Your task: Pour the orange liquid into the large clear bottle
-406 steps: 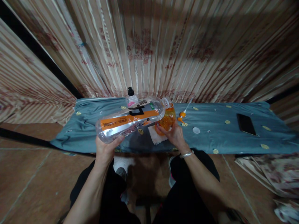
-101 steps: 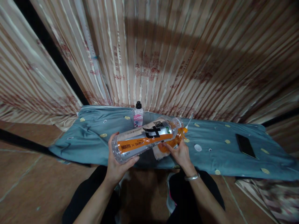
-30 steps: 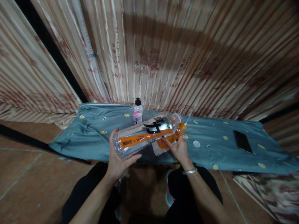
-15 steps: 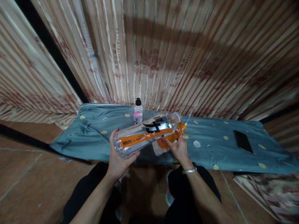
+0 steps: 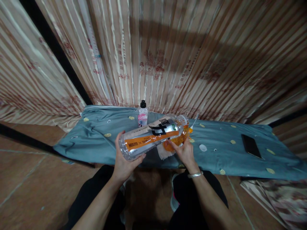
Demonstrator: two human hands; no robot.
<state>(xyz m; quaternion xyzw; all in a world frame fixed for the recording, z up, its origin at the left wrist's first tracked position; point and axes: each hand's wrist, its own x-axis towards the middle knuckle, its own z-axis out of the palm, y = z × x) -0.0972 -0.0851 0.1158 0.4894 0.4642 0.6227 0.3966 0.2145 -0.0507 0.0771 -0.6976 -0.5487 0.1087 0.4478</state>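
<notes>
My left hand (image 5: 127, 164) is wrapped around the base end of a large clear plastic bottle (image 5: 153, 135) with a silver and orange label. The bottle is tilted, its neck to the right and higher than its base. My right hand (image 5: 184, 151) grips an orange see-through container (image 5: 176, 140) under the neck end, its thumb up against it. The large bottle hides much of this container, and I cannot tell whether the two mouths touch. Just behind my right hand is a thin white tube (image 5: 195, 120) with an orange end.
A small bottle with a black cap (image 5: 143, 112) stands at the back of the teal cloth-covered surface (image 5: 96, 134). To the right lie a white round piece (image 5: 202, 148) and a black phone (image 5: 250, 146). A pleated curtain (image 5: 153, 48) hangs behind, with dark poles (image 5: 55, 51) at the left.
The view has shifted slightly. Both hands keep their grips, and the large bottle stays tilted over the orange container.
</notes>
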